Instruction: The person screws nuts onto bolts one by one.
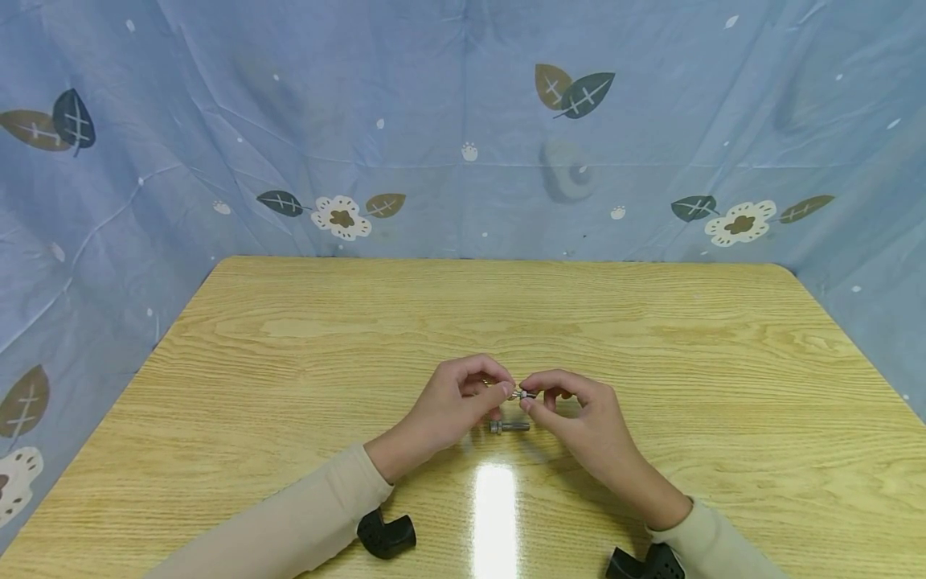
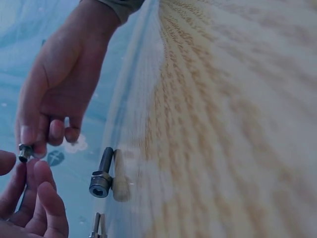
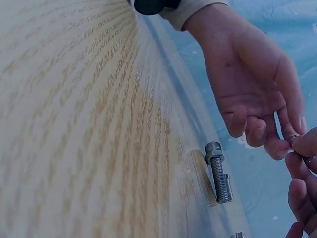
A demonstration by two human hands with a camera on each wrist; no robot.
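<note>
Both hands meet just over the table, their fingertips close together at a small metal bolt (image 1: 517,395). My left hand (image 1: 463,402) pinches its left end between thumb and fingers. At the other end, my right hand (image 1: 579,414) pinches it; a small hex nut (image 2: 25,151) shows at these fingertips in the left wrist view. Much of the small bolt is hidden by fingers. Under the hands a larger socket-head bolt (image 1: 514,426) with a nut by its head lies on the table, head to the left.
Behind the larger bolt, a thinner bolt (image 3: 228,187) shows in the right wrist view, and part of another metal piece (image 3: 238,235) at the bottom edge. The wooden table (image 1: 289,338) runs back to a blue patterned curtain (image 1: 463,96).
</note>
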